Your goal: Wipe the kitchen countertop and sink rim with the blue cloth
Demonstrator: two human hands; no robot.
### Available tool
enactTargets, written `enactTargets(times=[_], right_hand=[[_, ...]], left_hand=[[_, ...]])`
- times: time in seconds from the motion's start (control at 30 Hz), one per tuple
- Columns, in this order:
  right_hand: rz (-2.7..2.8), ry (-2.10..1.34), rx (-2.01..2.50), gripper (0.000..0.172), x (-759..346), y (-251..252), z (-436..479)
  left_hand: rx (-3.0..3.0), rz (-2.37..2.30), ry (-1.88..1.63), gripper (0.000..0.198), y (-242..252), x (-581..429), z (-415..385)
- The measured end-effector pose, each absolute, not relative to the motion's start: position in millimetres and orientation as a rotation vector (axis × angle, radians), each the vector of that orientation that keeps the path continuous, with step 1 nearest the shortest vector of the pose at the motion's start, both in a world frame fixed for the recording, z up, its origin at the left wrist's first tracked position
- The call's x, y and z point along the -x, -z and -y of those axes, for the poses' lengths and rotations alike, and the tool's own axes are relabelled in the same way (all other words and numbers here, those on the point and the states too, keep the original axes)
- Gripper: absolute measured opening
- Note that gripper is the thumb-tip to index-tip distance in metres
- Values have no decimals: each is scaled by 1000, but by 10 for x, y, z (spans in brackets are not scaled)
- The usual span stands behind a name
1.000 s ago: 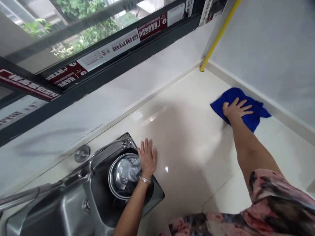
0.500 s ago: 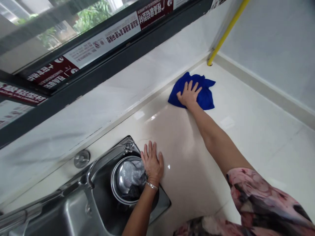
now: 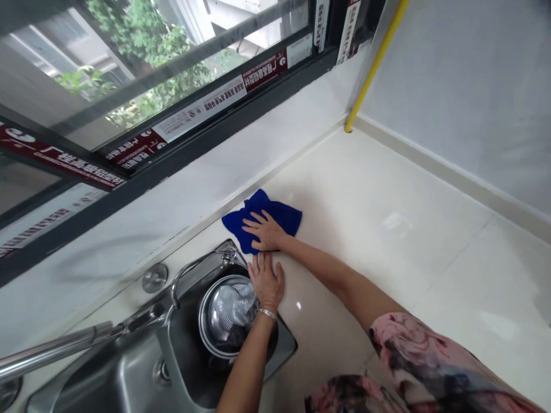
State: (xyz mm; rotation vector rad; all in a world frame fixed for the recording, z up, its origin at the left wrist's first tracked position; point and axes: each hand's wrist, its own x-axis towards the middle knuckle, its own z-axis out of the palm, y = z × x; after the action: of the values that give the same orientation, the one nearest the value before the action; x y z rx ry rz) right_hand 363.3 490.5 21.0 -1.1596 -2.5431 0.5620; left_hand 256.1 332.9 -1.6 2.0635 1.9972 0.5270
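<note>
Flat on a blue cloth (image 3: 282,215) lies my right hand (image 3: 266,230), its fingers spread over the fabric. The cloth rests on the pale, glossy countertop (image 3: 370,223), close to the wall below the window. My left hand (image 3: 266,281), with a bracelet at the wrist, is pressed down at the right edge of the steel sink (image 3: 286,344), fingers stretched out and nothing gripped. Its fingertips nearly meet my right hand. Beside it in the sink basin sits a round metal colander (image 3: 206,327) with a crumpled clear plastic bag (image 3: 235,304) and something dark inside.
A curved faucet (image 3: 181,278) arches at the sink's back edge, and a round metal cap (image 3: 155,278) is set in the counter behind it. A yellow pipe (image 3: 374,69) rises from the far corner. The dark window frame (image 3: 181,152) runs above the counter.
My right hand has slid the blue cloth left and nearer, from the far corner area to beside the sink. My left hand has stayed at the sink edge. The view has shifted somewhat.
</note>
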Motion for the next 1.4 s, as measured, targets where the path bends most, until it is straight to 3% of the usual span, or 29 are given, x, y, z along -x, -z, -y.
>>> enactTargets(times=[0.17, 0.63, 0.8, 0.97, 1.23, 1.4], right_hand=[[2570, -571, 964, 54, -3758, -137, -4945], [2298, -372, 1336, 49, -5104, 62, -6195], [2108, -256, 1619, 45, -5794, 111, -6476], [1938, -183, 2060, 55, -6420, -23, -6663], [1753, -120, 2447, 66, -7599, -23, -6404], [1786, 20, 2500, 59, -8032, 65, -5696]], left_hand=[[-2033, -2008, -452, 52, -20, -2572, -3320], [-2051, -1984, -492, 54, -70, -2551, -3280], [-2051, -1967, -517, 54, -95, -2536, -3283], [-2052, -1975, -499, 55, -104, -2502, -3284], [-2064, -1997, -452, 57, -103, -2471, -3299], [-2070, -1987, -472, 57, -89, -2480, -3330]])
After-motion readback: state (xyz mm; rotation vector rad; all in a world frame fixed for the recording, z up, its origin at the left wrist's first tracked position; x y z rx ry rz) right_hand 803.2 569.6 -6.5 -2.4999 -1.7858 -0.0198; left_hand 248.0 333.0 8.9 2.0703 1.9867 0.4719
